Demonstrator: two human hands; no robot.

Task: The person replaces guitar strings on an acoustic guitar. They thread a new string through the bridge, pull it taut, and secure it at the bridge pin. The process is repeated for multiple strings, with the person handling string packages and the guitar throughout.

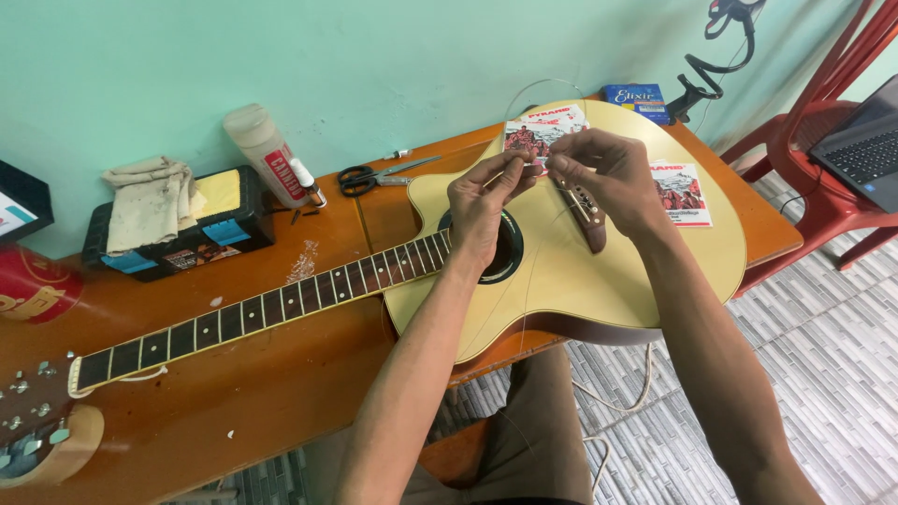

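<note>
Left hand (484, 192): pinches thin steel guitar string (529, 154), keeping it taut.
Right hand (599, 168): pinches same string.
Below hands: pale yellow acoustic guitar (580, 281), flat on wooden counter (281, 393).

Two red-white packets (545, 128) (681, 193) on the guitar; blue box (635, 97) behind; red-labelled bottle (267, 154) left.

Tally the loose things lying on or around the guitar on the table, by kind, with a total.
String packets, red and white: 2
Blue box: 1
Scissors: 1
White bottle with red label: 1
Black box with cloth on top: 1
Red tin, partly out of view: 1
Total: 7
</note>
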